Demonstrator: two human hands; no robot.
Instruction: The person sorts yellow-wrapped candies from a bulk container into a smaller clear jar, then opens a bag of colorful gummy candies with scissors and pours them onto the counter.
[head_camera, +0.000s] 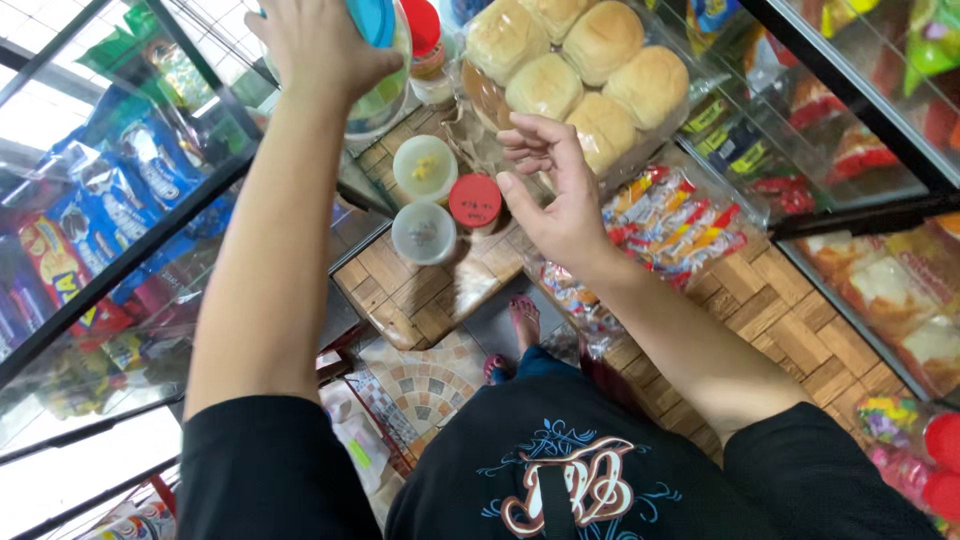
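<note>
My left hand grips the top of a clear plastic jar with a blue lid at the far edge of the wooden counter. My right hand hovers with fingers apart, holding nothing, beside a clear bag of round bread rolls. Just left of that hand stand a small jar with a red lid and two small tubs with whitish lids.
A bag of striped snack packets lies on the counter right of my hand. Glass cases with packaged snacks flank both sides. A red-capped bottle stands behind the tubs. Tiled floor and my foot show below.
</note>
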